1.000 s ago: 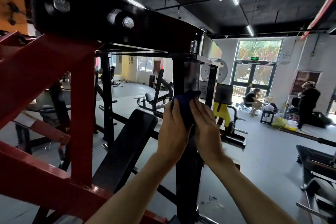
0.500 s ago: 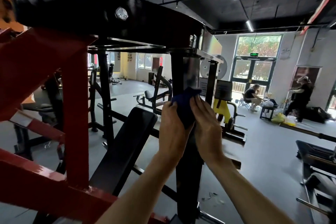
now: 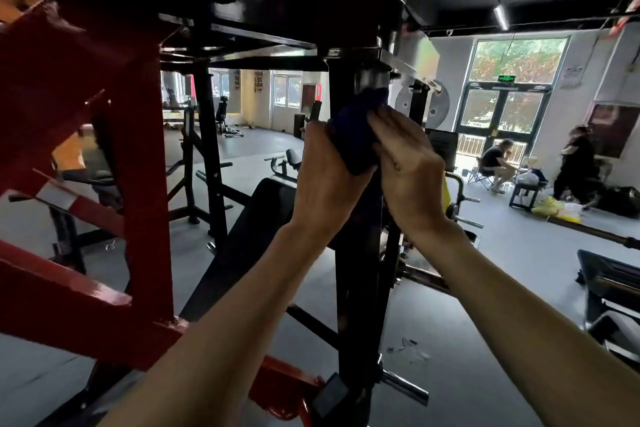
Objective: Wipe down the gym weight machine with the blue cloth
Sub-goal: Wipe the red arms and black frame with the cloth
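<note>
Blue cloth (image 3: 356, 130) btwn both grips, left hand (image 3: 323, 180) gripping it, right hand (image 3: 408, 166) fingers flat on it

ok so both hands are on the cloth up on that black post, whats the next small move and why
Probably slide the blue cloth down the black upright post. Left hand and right hand press it just under the top joint, so the long stretch of post below looks not yet covered.

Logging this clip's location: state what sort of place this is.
A commercial gym, most likely: a red and black weight machine under the blue cloth, a padded bench, and a weight plate on a rack behind.
</note>
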